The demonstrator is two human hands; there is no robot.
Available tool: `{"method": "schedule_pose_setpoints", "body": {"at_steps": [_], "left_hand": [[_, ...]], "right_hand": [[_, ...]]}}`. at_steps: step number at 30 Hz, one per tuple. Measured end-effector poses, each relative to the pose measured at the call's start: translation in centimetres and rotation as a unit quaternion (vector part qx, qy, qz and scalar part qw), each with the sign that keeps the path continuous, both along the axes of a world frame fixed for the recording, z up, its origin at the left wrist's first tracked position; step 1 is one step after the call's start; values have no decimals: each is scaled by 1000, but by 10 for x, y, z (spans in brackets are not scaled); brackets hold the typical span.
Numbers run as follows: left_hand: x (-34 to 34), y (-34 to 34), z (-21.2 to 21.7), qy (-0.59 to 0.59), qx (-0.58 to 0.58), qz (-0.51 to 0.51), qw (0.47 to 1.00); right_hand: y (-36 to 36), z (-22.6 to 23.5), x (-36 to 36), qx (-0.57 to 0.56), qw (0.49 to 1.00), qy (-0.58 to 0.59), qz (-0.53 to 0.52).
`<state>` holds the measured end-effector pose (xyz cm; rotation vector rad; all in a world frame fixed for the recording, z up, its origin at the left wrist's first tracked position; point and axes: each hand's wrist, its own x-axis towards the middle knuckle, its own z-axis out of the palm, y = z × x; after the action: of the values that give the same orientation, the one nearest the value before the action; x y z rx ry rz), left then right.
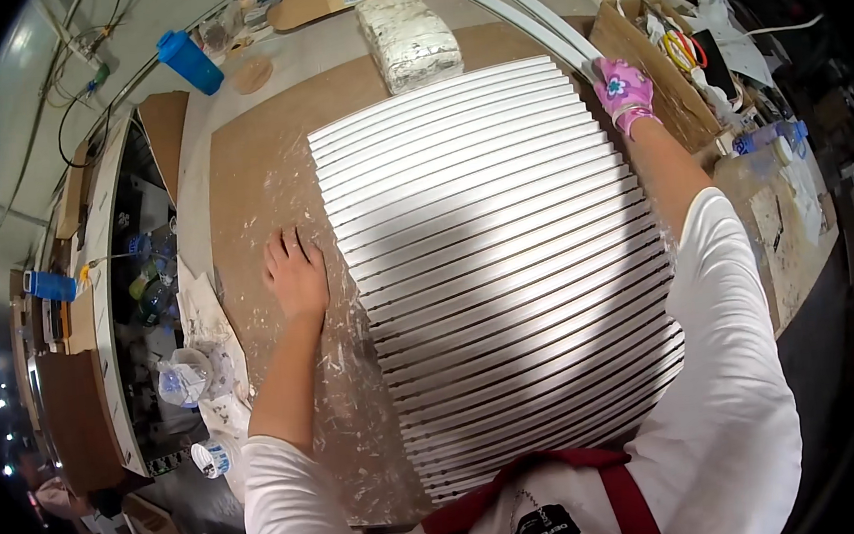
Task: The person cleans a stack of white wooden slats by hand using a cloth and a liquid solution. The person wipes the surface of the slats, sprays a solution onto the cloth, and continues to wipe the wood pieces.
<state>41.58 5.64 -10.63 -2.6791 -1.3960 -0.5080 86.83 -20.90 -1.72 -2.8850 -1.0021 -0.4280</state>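
A broad row of long white strips (484,222) lies side by side on a brown board (257,165), with narrow dark gaps between them. My bare left hand (295,275) rests flat on the board just left of the row, its fingers stretched out and holding nothing. Beyond the row's far right corner, my right hand (624,94), in a pink flowered glove, is closed at the near ends of two loose white strips (531,24). Its fingertips are partly hidden. A white, stained block (409,42) sits against the far edge of the row.
A cardboard box (658,73) with scissors and small tools stands at the far right, near plastic bottles (770,137). A blue bottle (190,63) is at the far left. Along the left edge are a plastic-wrapped container (185,376) and a white cup (210,459). White scraps litter the board.
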Motion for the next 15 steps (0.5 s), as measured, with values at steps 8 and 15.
{"method": "schedule_pose_setpoints", "body": {"at_steps": [8, 15], "left_hand": [[-9, 5, 1, -10, -10, 8, 1000], [-10, 2, 1, -35, -37, 5, 999]], "right_hand": [[112, -9, -113, -50, 947, -26, 317], [220, 15, -224, 51, 878, -1, 476]]}}
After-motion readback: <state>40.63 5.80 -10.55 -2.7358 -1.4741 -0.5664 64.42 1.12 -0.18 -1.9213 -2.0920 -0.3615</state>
